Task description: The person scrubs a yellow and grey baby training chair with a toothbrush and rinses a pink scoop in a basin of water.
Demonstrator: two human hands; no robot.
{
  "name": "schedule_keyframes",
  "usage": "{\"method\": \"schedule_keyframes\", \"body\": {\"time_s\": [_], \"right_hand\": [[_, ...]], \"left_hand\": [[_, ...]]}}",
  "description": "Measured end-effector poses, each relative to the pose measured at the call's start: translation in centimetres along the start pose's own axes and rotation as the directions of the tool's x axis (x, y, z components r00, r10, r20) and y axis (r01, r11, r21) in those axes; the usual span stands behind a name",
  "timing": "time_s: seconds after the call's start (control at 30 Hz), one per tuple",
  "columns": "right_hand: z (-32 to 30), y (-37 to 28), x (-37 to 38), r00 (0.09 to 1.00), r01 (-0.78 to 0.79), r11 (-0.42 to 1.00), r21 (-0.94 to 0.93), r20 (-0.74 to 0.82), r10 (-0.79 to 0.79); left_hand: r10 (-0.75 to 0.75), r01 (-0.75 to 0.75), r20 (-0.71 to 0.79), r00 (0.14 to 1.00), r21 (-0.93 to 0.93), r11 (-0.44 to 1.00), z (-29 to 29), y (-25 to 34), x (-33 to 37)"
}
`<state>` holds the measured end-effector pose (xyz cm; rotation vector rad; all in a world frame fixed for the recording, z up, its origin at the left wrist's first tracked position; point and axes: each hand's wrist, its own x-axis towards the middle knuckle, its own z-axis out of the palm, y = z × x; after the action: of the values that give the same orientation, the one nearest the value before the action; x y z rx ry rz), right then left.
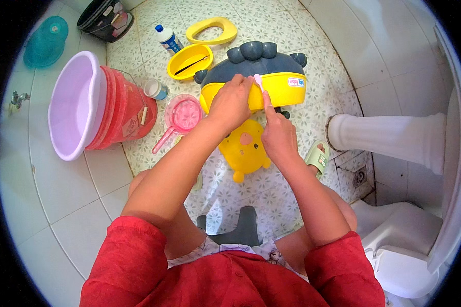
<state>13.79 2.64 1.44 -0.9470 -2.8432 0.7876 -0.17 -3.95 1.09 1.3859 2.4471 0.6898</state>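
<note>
A child's potty [287,92] of yellow and dark grey plastic lies tipped over on the floor in front of me, its yellow bear-face part [243,153] nearest to me. My left hand [233,102] grips the potty's yellow rim, fingers bent over it. In my right hand [279,133] is a slim, pale pink tool [258,80] with a rounded head, held against the yellow side; whether it is a brush or a spoon I cannot tell. The right index finger stretches along its handle.
Left stand a red bucket [130,110], a lilac basin [61,107], a pink dipper [184,113] and a small jar [156,89]. Beyond are a yellow bowl [176,64] holding a dark brush [192,65], a white bottle [166,37] and a yellow ring seat [225,38]. A white pedestal [389,133] stands right.
</note>
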Motion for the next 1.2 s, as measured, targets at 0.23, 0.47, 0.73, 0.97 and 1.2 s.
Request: {"method": "schedule_keyframes", "body": {"time_s": [0.23, 0.47, 0.73, 0.97, 1.2], "right_hand": [[-0.6, 1.8, 1.2, 0.985, -0.134, 0.991, 0.0, -0.106, 0.134], [1.0, -0.1, -0.1, 0.999, -0.052, 0.998, 0.033, -0.014, 0.053], [0.0, 1.4, 1.3, 0.98, -0.131, 0.991, 0.037, -0.148, 0.135], [0.6, 1.2, 0.5, 0.997, -0.046, 0.998, -0.038, -0.068, 0.044], [-2.4, 0.9, 0.5, 0.976, -0.216, 0.976, -0.007, -0.02, 0.216]], "left_hand": [[0.01, -0.01, -0.017, 1.0, -0.032, 0.999, 0.5, 0.3, -0.1], [-0.108, 0.108, -0.002, 0.994, -0.069, 0.992, 0.1, 0.8, -0.1], [-0.116, 0.111, -0.018, 0.993, -0.195, 0.975, 0.4, 0.4, -0.6], [-0.152, 0.145, -0.04, 0.987, -0.141, 0.979, -0.1, -0.6, 0.6], [-0.159, 0.162, 0.038, 0.987, -0.148, 0.976, -0.8, -0.9, -0.1]]}}
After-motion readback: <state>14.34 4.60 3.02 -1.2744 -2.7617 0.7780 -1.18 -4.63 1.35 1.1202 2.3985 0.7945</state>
